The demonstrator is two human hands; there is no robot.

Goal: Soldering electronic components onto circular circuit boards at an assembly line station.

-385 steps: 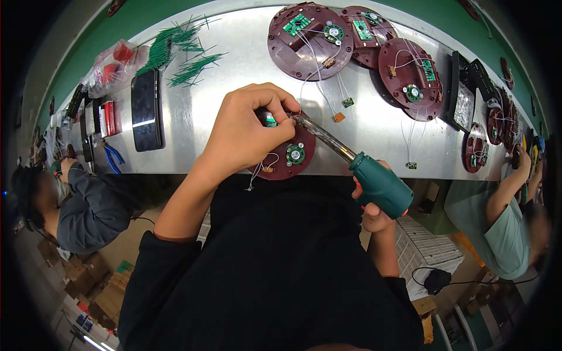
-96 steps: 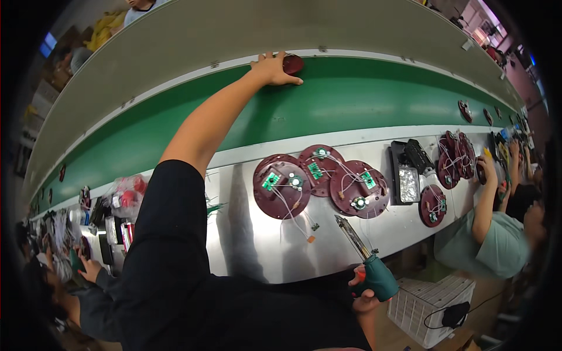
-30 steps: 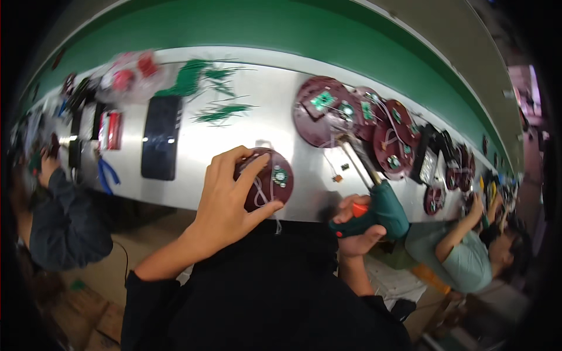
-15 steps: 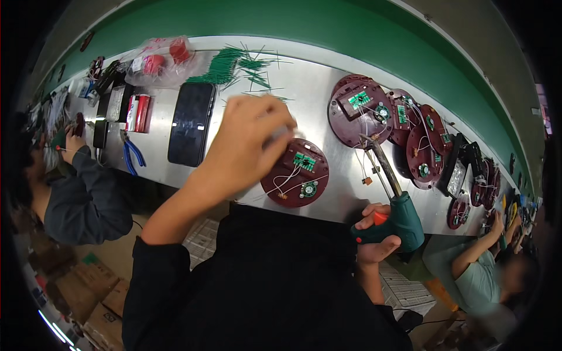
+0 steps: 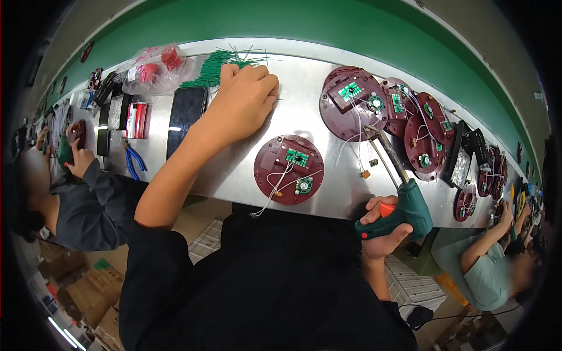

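My left hand (image 5: 246, 104) reaches over the near edge of a pile of thin green wires (image 5: 213, 71). Its fingers are curled downward, and whatever is between their tips is hidden. In my right hand (image 5: 382, 231) is a green soldering gun (image 5: 413, 212) with a red trigger, its metal tip pointing away from me. Between my hands lies a round maroon plastic disc (image 5: 268, 158) carrying a small green circuit board (image 5: 297, 157), a round green part (image 5: 304, 185) and white wires. Some of those wires hang over the disc's near edge.
Several similar discs (image 5: 345, 120) are piled at the right, with a small orange part (image 5: 366, 174) near the gun. To the left are a black phone (image 5: 186, 114), blue-handled pliers (image 5: 134, 161), a red-and-white box (image 5: 137, 120) and a plastic bag (image 5: 153, 73). Co-workers sit on both sides.
My left hand has moved away from the disc, forward to the green wires, uncovering the disc's left side. My right hand still holds the soldering gun in about the same place.
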